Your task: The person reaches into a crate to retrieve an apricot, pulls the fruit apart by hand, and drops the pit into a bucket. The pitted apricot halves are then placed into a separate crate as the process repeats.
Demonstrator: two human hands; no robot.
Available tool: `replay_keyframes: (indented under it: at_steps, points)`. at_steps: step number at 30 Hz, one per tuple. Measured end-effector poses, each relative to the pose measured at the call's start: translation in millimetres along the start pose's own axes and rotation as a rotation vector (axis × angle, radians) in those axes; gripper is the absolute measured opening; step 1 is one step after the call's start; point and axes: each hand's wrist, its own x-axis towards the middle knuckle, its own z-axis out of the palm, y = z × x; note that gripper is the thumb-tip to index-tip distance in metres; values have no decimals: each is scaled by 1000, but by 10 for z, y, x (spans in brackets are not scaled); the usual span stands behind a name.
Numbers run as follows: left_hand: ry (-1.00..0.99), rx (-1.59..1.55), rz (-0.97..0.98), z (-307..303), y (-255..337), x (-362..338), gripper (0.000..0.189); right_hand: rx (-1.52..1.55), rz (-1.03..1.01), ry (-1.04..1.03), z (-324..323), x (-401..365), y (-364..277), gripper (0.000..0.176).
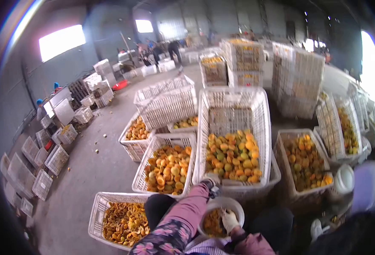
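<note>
My left hand [212, 179], gloved, with a pink sleeve behind it, is at the near rim of a large white crate [264, 140]. Its fingers are too small and blurred to read. Whole yellow, orange and greenish apricot-like fruit [234, 155] fill the near part of that crate. My right hand [230, 221], in a white glove, is over a white bucket [238, 205] between my knees, its fingers curled. A small dark thing shows by those fingers, but I cannot make out what it is. Brownish-orange fruit pieces [213, 223] lie inside the bucket.
To the left stand a crate of cut fruit [169, 168] and a crate of brownish-orange pieces [125, 223]. Another fruit crate [304, 159] and a white pail [345, 178] are at right. Stacked crates [298, 80] rise behind. A person's purple-clad part [369, 185] shows at far right.
</note>
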Motion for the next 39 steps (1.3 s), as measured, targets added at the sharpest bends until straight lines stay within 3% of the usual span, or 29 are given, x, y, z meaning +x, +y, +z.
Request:
replay_keyframes:
  at_steps: [1, 2, 3, 4, 5, 6, 7, 8, 9, 10, 11, 13, 14, 18, 21, 24, 26, 27, 29, 30, 31, 33, 35, 36, 38, 39]
  points:
    - [58, -138, 145, -176, -2, -247, 41, -442, -198, 35, 1, 15, 31, 34]
    - [-44, -294, 340, -196, 2, -221, 36, -685, -294, 80, -24, -37, -130, 40]
    - [-44, -702, 282, -52, 44, -320, 30, -659, -232, 64, -43, -100, -286, 40]
    - [-23, -1113, 243, -198, 268, -687, 26, 31, 22, 91, -64, -157, -492, 33]
    - [-27, -1926, 179, -87, 358, -849, 24, 281, 45, 171, -43, -145, -511, 30]
    - [237, -1456, 425, -147, 437, -1183, 23, 532, 48, 258, -21, -135, -529, 29]
    - [220, -1633, 450, -114, 520, -1409, 24, 335, -165, 358, 21, -77, -434, 31]
    - [203, -1810, 476, -77, 603, -1637, 26, 273, -166, 309, 12, -59, -403, 31]
    - [-108, -2118, 292, -54, 566, -1725, 30, 213, -170, 254, 38, -58, -348, 31]
    - [-39, -2046, 238, -87, 644, -1831, 31, 299, -273, 227, 152, 42, -165, 28]
    - [29, -1967, 193, -137, 726, -1905, 33, 301, -263, 227, 152, -22, -222, 28]
    - [86, -2017, 152, -115, 786, -1959, 34, 14, -173, 250, 99, -115, -377, 28]
    - [151, -2063, 123, -110, 800, -1967, 35, 76, -153, 226, 88, -136, -426, 30]
    - [149, -1956, 106, -18, 795, -1955, 36, 162, -157, 258, 124, -96, -323, 31]
    - [41, -2014, -4, -38, 809, -1965, 30, 24, -109, 271, 77, -153, -393, 30]
    - [100, -1837, -23, 127, 752, -1921, 27, 40, -55, 184, 99, -107, -313, 32]
    - [653, -1357, 284, 373, 679, -1785, 20, 17, -121, 123, 82, -137, -355, 32]
    - [650, -1355, 279, 389, 628, -1808, 20, 21, -118, 120, 104, -104, -284, 32]
    - [256, -1369, 460, -3, 678, -2029, 18, -47, -113, -83, 171, -23, -94, 33]
    - [-27, -1697, 269, -100, 698, -2082, 26, 195, 111, -177, 59, -194, -348, 31]
    - [-24, -1701, 257, -169, 673, -2090, 26, 197, 117, -187, -28, -340, -555, 31]
    - [-120, -1731, 83, -330, 600, -2009, 41, 743, 345, -384, -178, -471, -820, 30]
    - [263, -2402, 271, -375, 469, -1769, 45, 1075, 282, -514, -101, -513, -773, 30]
    - [430, -2795, 273, -490, 290, -1641, 42, 979, 371, -442, -129, -554, -833, 31]
    - [599, -3182, 281, -732, 276, -1422, 38, 824, 600, -257, -31, -454, -770, 35]
    - [690, -2833, 165, -793, 370, -1321, 40, 797, 581, -205, 26, -390, -632, 38]
